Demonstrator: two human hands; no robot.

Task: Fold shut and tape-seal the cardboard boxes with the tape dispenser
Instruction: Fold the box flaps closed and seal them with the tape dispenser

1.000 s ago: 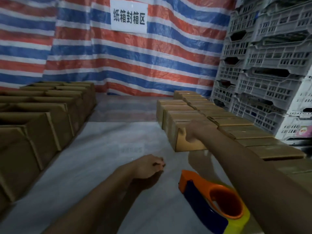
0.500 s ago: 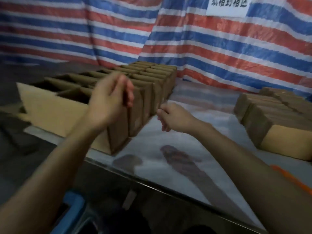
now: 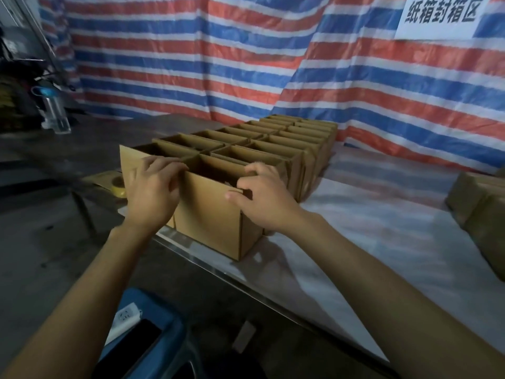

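Gripping the nearest open box (image 3: 207, 217)
My left hand (image 3: 154, 194) and right hand (image 3: 263, 199) pinch its rim mid-frame; near the worktop (image 3: 355, 242) edge, a pull could tip it.

The light is dim and soft, falling from above; my right forearm (image 3: 355, 258) throws a blurred shadow on the pale glossy table top (image 3: 396, 209), whose near edge shows a thin glint. The open brown cardboard box (image 3: 210, 214) gripped by my left hand (image 3: 155, 192) and right hand (image 3: 265, 198) is dark inside. The left side lies in murk, and the wide lens bows the red, white and blue striped tarpaulin (image 3: 218, 64).
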